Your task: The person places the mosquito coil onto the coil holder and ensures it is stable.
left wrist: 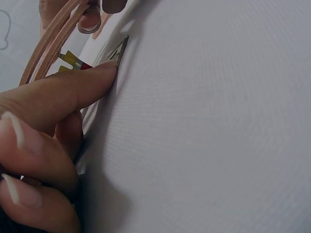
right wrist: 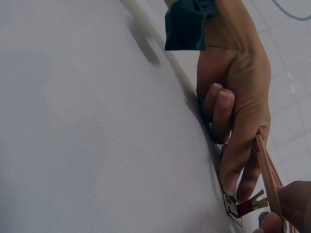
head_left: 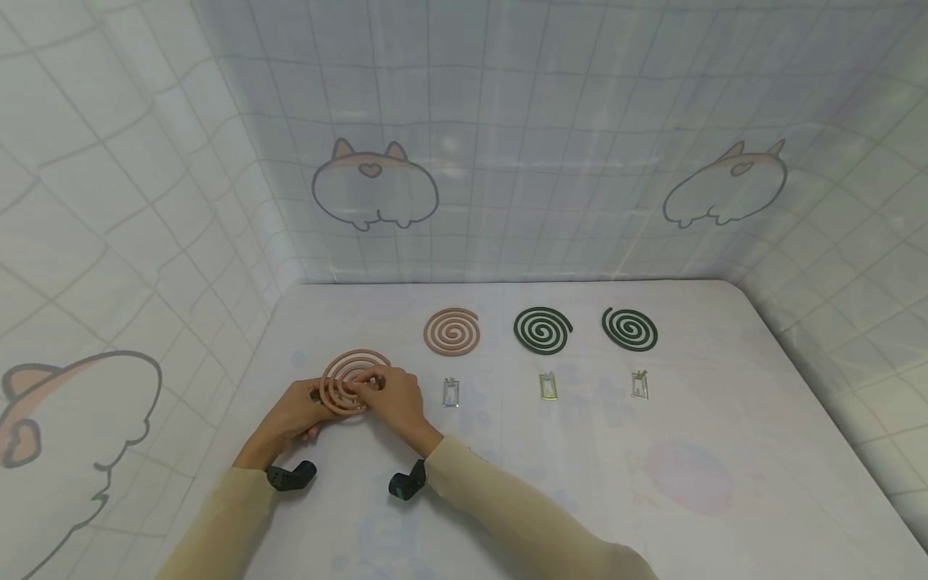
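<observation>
A tan mosquito coil (head_left: 354,352) is tilted up between my hands at the left of the table. My right hand (head_left: 395,396) pinches it near its middle, with fingertips among the rings. Behind and below the coil, my left hand (head_left: 299,409) pinches a small flat metal coil stand (left wrist: 123,49) between thumb and finger, close over the table. Raised yellow and red prongs (right wrist: 252,204) on the stand point toward the coil's centre in the right wrist view. In the head view the coil and fingers hide that stand.
Along the back lie another tan coil (head_left: 452,332) and two dark green coils (head_left: 542,330) (head_left: 630,330). In front of them sit three small metal stands (head_left: 451,392) (head_left: 548,386) (head_left: 640,384). A patterned cloth wall (head_left: 507,201) encloses the white table (head_left: 565,483).
</observation>
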Available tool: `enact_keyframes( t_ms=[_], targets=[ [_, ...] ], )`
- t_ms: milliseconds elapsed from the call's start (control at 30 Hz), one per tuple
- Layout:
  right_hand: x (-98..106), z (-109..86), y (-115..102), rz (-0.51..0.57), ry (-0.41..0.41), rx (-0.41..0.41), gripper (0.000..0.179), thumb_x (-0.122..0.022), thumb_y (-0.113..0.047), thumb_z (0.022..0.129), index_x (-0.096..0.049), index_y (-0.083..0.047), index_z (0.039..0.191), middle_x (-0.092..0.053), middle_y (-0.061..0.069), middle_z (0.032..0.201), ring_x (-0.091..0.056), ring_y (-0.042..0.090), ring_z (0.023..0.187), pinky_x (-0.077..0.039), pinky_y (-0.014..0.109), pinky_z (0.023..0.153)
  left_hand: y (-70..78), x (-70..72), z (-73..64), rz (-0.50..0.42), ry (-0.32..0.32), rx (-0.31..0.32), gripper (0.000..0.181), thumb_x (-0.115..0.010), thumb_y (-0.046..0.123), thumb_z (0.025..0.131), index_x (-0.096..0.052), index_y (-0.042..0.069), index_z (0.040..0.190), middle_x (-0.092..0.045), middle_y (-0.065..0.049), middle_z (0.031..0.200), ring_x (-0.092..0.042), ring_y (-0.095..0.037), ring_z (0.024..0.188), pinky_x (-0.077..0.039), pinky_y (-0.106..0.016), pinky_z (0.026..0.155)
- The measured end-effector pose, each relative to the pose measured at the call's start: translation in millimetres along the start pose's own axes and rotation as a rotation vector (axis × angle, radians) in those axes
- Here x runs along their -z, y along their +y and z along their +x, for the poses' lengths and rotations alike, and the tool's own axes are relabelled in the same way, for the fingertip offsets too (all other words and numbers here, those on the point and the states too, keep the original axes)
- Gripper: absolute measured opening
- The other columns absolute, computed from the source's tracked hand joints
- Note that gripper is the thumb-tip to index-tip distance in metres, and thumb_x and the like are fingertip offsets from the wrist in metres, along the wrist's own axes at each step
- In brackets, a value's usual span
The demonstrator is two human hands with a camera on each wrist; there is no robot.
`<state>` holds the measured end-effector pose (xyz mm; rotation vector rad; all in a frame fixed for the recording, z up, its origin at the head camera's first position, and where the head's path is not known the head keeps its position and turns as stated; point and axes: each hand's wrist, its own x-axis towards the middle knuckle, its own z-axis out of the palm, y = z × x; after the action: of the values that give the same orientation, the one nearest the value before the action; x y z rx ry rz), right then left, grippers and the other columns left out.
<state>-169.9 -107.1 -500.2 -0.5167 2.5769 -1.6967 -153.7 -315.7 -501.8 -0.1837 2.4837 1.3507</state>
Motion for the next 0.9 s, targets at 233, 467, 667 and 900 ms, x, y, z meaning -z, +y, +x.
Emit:
enact_keyframes(
  t_ms=[233, 467, 667, 900],
  targets=[
    [-2.7, 0.3, 2.0, -0.013, 0.003, 0.004, 0.019, -0.076, -0.036, 0.094, -0.081, -0.018, 0.099, -0.061, -0.012, 0.068, -0.042, 0.002, 0.056, -0.034, 0.019, 0.052, 2.6, -0.1, -1.7, 0.008, -0.005, -0.009, 0.063, -0.088, 0.036, 0.083, -0.067, 0.000, 0.129, -0.046, 0.006, 0.050, -0.040, -0.007, 0.036, -0.043, -0.027, 0.039],
    [-3.4, 0.9, 1.5, -0.007, 0.009, -0.020, 0.019, -0.078, -0.038, 0.093, -0.081, -0.019, 0.095, -0.059, -0.012, 0.067, -0.040, 0.003, 0.056, -0.032, 0.021, 0.052, 5.5, 0.4, -3.4, 0.017, -0.007, -0.014, 0.065, -0.088, 0.038, 0.083, -0.066, 0.001, 0.131, -0.048, 0.005, 0.051, -0.041, -0.008, 0.036, -0.043, -0.027, 0.039],
    [-2.9, 2.2, 4.7, -0.004, -0.007, -0.014, 0.021, -0.078, -0.040, 0.092, -0.081, -0.019, 0.095, -0.056, -0.011, 0.065, -0.039, 0.003, 0.055, -0.031, 0.022, 0.051, 4.9, 1.2, -3.3, 0.023, -0.007, -0.022, 0.061, -0.087, 0.036, 0.085, -0.066, -0.001, 0.130, -0.046, 0.006, 0.050, -0.040, -0.007, 0.036, -0.042, -0.026, 0.039],
    [-2.2, 4.3, 6.0, -0.031, -0.011, -0.029, 0.020, -0.078, -0.041, 0.091, -0.081, -0.021, 0.094, -0.053, -0.011, 0.062, -0.036, 0.005, 0.054, -0.029, 0.023, 0.050, 2.8, 0.0, -1.8, 0.017, -0.001, -0.001, 0.060, -0.085, 0.034, 0.086, -0.065, -0.001, 0.130, -0.045, 0.005, 0.050, -0.040, -0.007, 0.038, -0.043, -0.026, 0.039]
  ],
)
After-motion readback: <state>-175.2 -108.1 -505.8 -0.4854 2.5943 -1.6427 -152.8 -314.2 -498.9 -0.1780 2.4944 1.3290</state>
